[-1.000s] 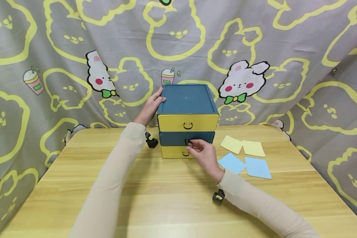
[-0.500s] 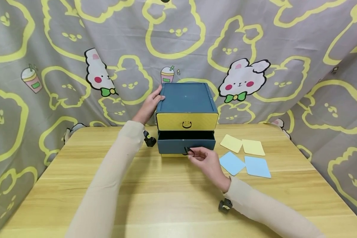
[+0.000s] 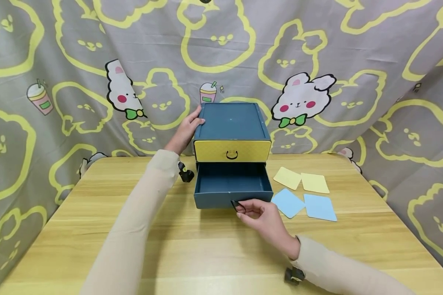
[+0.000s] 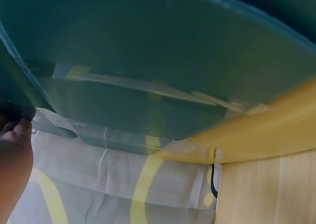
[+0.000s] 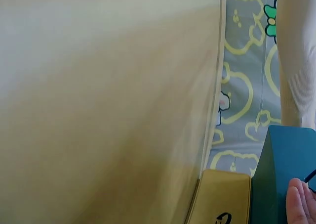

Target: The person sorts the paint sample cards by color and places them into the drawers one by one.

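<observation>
Right hand: the right hand (image 3: 263, 216) has thumb and fingertips curled round the small dark ring handle (image 3: 235, 203) on the front of the middle drawer (image 3: 231, 190).
Left hand: the left hand (image 3: 186, 130) rests against the upper left edge of the drawer cabinet (image 3: 231, 123); the fingers lie fairly straight along the top corner and clasp nothing.
Middle drawer: dark teal, pulled well out over the desk (image 3: 192, 250), its inside bare as far as the head view shows; its front panel hides the bottom drawer below it.
Drawer cabinet: a small three-tier box, teal top and sides, standing at the back middle of the desk against the curtain (image 3: 96, 61); the top drawer (image 3: 231, 150) is yellow, closed, with its own ring handle.
Risk: in my judgement, more pull could bring the drawer right out of its slot and tip it, since little of it looks housed; and the light cabinet could slide forward if the left hand eases off.
Nearby: two yellow cards (image 3: 301, 180) and two blue cards (image 3: 304, 205) lie flat just right of the drawer, near enough to be brushed by the right wrist.
</observation>
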Demonstrator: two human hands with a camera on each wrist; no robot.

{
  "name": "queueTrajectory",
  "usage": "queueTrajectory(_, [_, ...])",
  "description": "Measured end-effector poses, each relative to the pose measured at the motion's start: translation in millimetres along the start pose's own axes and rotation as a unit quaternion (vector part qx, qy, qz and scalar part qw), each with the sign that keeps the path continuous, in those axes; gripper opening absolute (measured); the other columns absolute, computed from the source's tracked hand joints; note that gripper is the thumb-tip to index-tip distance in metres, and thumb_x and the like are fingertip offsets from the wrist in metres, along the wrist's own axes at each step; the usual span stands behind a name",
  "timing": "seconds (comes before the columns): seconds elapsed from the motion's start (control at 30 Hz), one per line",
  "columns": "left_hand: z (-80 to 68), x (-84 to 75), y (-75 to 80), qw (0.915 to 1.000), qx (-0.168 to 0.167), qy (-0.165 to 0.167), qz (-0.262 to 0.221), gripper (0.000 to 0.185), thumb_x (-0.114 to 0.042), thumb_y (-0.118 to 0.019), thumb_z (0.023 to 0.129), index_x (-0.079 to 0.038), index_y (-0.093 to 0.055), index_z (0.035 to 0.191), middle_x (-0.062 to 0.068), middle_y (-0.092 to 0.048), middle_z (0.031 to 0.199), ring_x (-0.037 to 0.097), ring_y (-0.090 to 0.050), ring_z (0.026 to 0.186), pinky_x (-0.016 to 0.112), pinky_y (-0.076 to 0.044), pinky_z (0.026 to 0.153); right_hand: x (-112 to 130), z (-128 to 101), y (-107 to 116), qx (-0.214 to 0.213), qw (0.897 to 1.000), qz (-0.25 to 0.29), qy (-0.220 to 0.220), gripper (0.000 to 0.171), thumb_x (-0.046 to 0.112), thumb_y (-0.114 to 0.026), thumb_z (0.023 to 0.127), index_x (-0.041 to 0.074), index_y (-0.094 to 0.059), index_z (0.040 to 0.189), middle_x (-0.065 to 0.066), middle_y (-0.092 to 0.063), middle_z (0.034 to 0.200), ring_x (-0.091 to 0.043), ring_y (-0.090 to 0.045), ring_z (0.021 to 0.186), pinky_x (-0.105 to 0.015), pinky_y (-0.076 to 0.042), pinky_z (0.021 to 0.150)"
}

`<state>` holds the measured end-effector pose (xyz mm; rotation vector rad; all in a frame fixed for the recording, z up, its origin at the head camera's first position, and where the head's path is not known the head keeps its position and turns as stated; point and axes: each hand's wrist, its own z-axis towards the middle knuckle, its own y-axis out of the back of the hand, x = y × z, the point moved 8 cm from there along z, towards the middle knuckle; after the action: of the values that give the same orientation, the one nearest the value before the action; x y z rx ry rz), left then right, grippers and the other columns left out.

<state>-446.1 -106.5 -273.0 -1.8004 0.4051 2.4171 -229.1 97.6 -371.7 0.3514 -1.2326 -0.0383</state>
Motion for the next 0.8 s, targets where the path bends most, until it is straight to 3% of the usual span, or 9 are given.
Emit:
queueTrajectory(0.33, [1.2, 1.6, -0.4, 1.0000, 0.007, 0.005, -0.001, 0.064, -0.017, -0.045, 0.096, -0.014, -0.013, 0.152, -0.006, -0.006, 0.159, 0.008, -0.004, 0.144, 0.029, -0.015, 0.114, 8, -17, -1, 0.017, 1.000, -0.001, 0.025, 0.021, 0.005, -0.071, 0.082, -0.001, -0.070, 0.101, -0.014, -0.071, 0.093, -0.015, -0.069, 0.084, -0.029, -0.055, 0.074])
queueTrajectory(0.53, [2.3, 3.3, -0.7, 0.9999, 0.013, 0.007, -0.003, 0.065, -0.017, -0.045, 0.096, -0.015, -0.012, 0.152, -0.006, -0.003, 0.159, 0.010, -0.002, 0.144, 0.030, -0.014, 0.115, 8, -26, -4, 0.022, 0.999, -0.001, 0.025, 0.018, 0.005, -0.072, 0.081, 0.002, -0.071, 0.098, -0.011, -0.072, 0.091, -0.012, -0.069, 0.080, -0.031, -0.056, 0.071])
queueTrajectory(0.8, [2.4, 3.4, 1.2, 0.9999, 0.007, 0.008, -0.006, 0.064, -0.018, -0.045, 0.096, -0.016, -0.013, 0.152, -0.008, -0.006, 0.158, 0.007, -0.004, 0.143, 0.027, -0.015, 0.114, 9, -35, -7, 0.041, 0.999, 0.004, 0.005, 0.019, 0.006, -0.072, 0.081, 0.001, -0.071, 0.099, -0.016, -0.071, 0.091, -0.010, -0.068, 0.079, -0.030, -0.056, 0.071])
